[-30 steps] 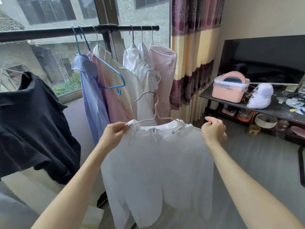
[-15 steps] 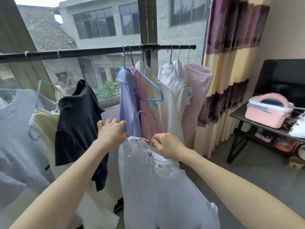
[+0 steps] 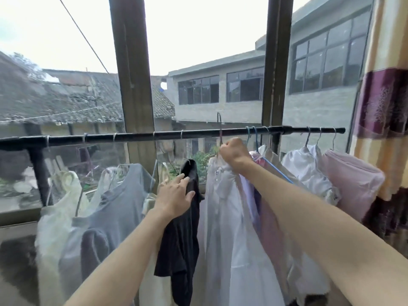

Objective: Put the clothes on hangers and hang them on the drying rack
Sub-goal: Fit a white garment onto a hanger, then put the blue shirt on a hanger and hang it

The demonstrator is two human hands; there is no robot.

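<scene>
Head view: my right hand grips the neck of the hanger carrying the white shirt, its hook raised just above the black rail. My left hand, fingers straight, presses the black shirt leftward, beside the grey shirt.

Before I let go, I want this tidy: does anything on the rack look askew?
Yes: the blue hanger by your right hand hangs tilted and seemingly bare among the shirts, while the black shirt sits bunched under your left hand.
</scene>
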